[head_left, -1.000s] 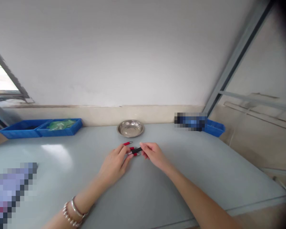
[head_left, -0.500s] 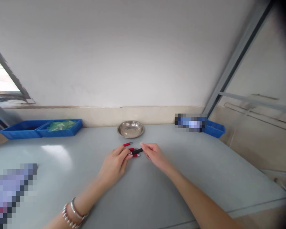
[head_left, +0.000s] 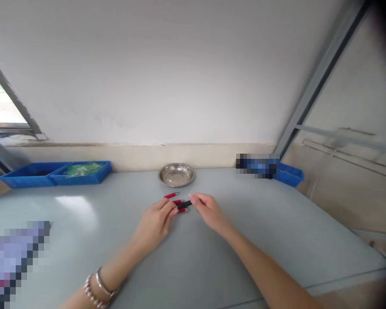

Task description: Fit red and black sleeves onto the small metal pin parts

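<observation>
A pen with a black barrel (head_left: 184,205) is held between my two hands just over the table. My left hand (head_left: 156,219) pinches its silvery left end, and my right hand (head_left: 207,210) grips the right end of the black part. Fingers hide both ends of it. Under and behind it lie red pens with silvery tips: the farthest red pen (head_left: 171,195) shows most, while a middle red pen (head_left: 178,201) and a near red pen (head_left: 182,210) are partly covered by my left hand and the black pen.
A round metal dish (head_left: 176,175) stands behind the pens near the wall. At back left are two blue bins (head_left: 80,178), one with a green plastic bag (head_left: 83,168). Another blue bin (head_left: 289,174) sits back right beside a blurred-out object (head_left: 257,166). A pixelated item (head_left: 16,257) lies at front left.
My left fingers have shifted slightly, showing more of the farthest red pen. Both hands keep hold of the black pen in nearly the same spot.
</observation>
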The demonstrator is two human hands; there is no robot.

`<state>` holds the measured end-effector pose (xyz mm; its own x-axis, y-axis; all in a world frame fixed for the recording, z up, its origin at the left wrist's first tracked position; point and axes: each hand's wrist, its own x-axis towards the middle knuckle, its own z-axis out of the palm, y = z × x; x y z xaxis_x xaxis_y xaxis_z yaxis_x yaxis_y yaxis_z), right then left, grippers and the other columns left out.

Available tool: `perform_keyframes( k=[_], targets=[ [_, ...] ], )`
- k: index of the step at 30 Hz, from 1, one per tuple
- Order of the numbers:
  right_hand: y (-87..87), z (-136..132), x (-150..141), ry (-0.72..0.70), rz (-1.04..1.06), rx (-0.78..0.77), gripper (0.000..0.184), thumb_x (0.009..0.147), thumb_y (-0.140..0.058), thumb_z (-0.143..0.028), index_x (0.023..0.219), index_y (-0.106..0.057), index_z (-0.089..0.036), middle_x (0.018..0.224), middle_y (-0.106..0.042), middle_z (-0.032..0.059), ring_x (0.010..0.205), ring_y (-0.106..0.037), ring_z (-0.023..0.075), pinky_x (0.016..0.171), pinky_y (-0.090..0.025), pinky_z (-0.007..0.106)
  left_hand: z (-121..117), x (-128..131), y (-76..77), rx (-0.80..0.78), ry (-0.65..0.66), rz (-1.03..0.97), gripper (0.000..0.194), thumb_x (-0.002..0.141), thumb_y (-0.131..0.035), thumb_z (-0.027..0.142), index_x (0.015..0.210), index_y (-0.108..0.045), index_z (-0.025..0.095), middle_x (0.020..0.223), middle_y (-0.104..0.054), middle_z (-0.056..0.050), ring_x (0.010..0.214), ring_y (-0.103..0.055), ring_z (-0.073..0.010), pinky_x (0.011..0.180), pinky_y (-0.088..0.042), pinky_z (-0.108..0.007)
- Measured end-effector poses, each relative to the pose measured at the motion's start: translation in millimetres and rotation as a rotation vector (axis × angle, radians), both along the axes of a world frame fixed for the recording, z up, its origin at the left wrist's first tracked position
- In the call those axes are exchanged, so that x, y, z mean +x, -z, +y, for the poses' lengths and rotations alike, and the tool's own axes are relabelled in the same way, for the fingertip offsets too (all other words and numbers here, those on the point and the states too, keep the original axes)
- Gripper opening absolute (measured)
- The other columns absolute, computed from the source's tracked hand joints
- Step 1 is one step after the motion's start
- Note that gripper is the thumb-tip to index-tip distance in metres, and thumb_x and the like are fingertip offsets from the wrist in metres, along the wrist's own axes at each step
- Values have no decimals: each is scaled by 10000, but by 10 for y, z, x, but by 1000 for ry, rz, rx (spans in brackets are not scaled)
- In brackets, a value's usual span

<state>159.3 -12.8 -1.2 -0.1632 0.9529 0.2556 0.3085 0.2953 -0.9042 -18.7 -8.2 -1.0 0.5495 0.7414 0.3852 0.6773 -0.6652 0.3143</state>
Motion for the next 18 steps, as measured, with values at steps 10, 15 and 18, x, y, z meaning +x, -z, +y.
perform_keyframes(
  k=[10,15,18],
  targets=[
    [5,-2,5,-13,-32,109,310,849,-328,-375,602,-269,-198,566,-255,-47,537,-260,90,493,-236,210,12,-15,30,-4,-35,8,260,900,-255,284,743,-438,188,727,-481,-8,620,-465,-122,565,-364,-220],
    [-4,-6,11,-45,14,136,239,844,-360,-363,678,-381,-192,582,-326,-48,535,-302,88,504,-268,207,3,-4,10,13,-55,3,271,897,-255,295,737,-444,186,719,-490,-6,600,-472,-116,550,-368,-218],
    [-6,-11,6,-38,47,89,244,841,-366,-404,723,-409,-195,589,-346,-47,528,-316,87,496,-272,208,-3,-3,1,27,-68,-8,279,896,-254,290,735,-456,184,709,-488,-2,576,-472,-108,539,-369,-214]
  ],
)
